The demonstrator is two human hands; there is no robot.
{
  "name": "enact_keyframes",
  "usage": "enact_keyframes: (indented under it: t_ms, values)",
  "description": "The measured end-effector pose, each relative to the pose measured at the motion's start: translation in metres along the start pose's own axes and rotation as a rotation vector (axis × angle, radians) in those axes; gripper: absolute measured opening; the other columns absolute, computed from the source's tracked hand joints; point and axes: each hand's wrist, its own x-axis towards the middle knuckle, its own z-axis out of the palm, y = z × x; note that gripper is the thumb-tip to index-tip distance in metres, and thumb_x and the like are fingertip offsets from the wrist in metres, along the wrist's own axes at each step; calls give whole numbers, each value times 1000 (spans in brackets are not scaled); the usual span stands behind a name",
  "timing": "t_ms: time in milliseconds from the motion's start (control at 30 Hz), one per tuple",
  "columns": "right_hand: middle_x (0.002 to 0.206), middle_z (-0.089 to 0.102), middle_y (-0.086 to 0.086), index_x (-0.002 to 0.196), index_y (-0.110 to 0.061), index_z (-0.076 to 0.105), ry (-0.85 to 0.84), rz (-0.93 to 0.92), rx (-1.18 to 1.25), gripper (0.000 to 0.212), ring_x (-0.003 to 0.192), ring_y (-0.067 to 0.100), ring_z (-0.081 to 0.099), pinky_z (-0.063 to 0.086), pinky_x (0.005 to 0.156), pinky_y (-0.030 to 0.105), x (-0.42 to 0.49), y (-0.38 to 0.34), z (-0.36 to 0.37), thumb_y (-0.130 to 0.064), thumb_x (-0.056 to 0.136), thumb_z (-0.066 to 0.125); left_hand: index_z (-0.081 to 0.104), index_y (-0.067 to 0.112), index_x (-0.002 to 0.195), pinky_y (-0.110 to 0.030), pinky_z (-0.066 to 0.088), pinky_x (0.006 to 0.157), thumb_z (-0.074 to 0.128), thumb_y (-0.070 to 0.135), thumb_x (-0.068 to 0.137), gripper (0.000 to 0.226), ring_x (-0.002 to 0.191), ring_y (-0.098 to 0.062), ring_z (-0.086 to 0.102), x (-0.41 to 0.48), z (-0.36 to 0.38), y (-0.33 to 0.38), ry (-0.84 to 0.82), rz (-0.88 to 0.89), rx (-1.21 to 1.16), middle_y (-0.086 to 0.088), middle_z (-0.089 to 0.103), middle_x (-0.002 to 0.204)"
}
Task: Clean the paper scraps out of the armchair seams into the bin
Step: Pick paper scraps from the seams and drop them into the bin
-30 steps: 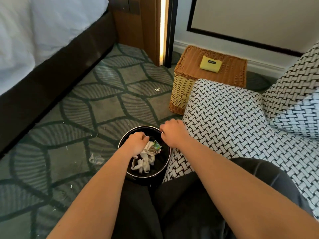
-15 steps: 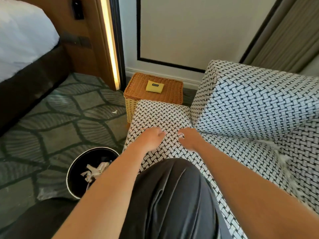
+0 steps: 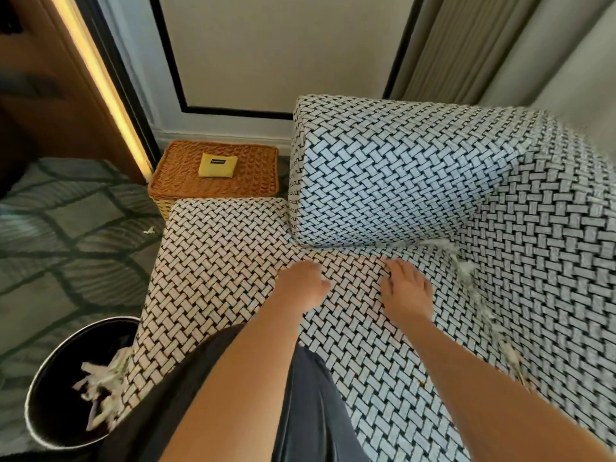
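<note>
Two hands are out over the armchair (image 3: pixel 216 261) seat: the left hand (image 3: pixel 301 288) loosely curled round nothing, the right hand (image 3: pixel 405 291) with fingers spread and slack. Paper scraps (image 3: pixel 466 268) line the seam just right of it; more lie in the black bin (image 3: pixel 43 388) beside the chair

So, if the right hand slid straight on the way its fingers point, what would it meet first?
The right hand is low over the black-and-white woven seat, fingers aimed forward-left. It would probably first meet the lower edge of the black-and-white woven upholstered block, though depth is unclear.
</note>
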Motion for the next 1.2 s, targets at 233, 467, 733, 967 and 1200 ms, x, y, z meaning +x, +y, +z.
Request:
enact_keyframes:
  t_ms: [233,467,733,967,1200]
  values:
    - [155,15,-1,146,-28,17,93,125,-30,53,144,19,8,6,115,43,14,44,10,-43,95,25,6,14,150,-46,5,117,28,48,98,66,146,-26,-1,28,32,41,126,86,41,-8,1,159]
    - [150,29,5,142,-22,26,164,240,-7,57,139,25,23,21,112,47,50,59,7,-50,93,28,1,14,150,-43,-1,118,19,56,95,71,146,-22,-1,57,58,71,285,90,96,-5,3,159]
    - [142,41,5,136,-21,36,223,169,38,51,133,26,32,30,107,45,73,60,3,-46,91,38,24,6,144,-41,19,114,23,63,91,77,137,-26,29,98,51,102,318,49,163,-12,34,148]
    - [133,43,5,126,-26,53,124,189,2,52,124,28,32,28,102,43,100,58,-1,-56,88,37,45,1,127,-40,29,105,27,70,86,82,122,-29,46,118,45,121,283,-79,173,-16,54,129]
    - [136,39,10,122,-27,58,-17,248,36,52,126,32,28,22,104,45,115,53,-11,-57,84,41,57,11,113,-44,28,102,28,65,88,65,113,-25,53,142,38,116,146,-111,1,-4,64,113]
